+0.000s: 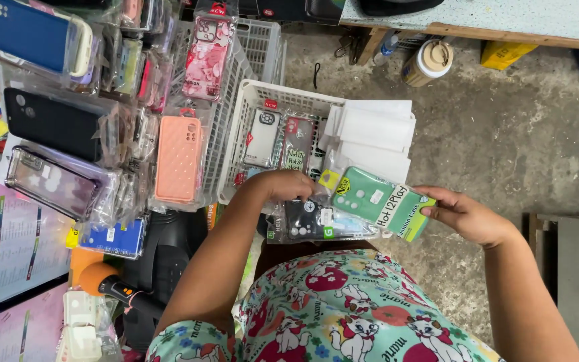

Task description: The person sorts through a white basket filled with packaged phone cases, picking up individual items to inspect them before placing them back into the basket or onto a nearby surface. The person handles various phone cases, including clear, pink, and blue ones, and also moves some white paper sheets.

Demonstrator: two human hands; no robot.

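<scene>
Concrete floor (504,134), grey and cracked, carries everything in view; on it stands a white slatted plastic basket (249,100), and against that basket's left wall lean rows of bagged phone cases, a peach quilted case (177,159) the nearest of them. Inside the basket, packaged cases stand upright along the left side, and flat white packets (373,131) lie stacked at its right corner.

Just over the basket's near edge, the right hand (467,214) is clamped on the right end of a green phone case (378,201) in a clear sleeve, thumb on top and fingers beneath; the left hand (286,184) is curled down over the top of a black phone case (316,221), also sleeved, which lies partly under the green one; whether its fingers pinch that sleeve or only press on it, I cannot tell.

Doing this well, in my judgement, calls for gripping the stiff case through the sleeve rather than the slippery film alone; keeping the two packets fanned apart so neither slides off; and holding them over the basket, so that a dropped one lands inside and not on the dusty floor.
</scene>
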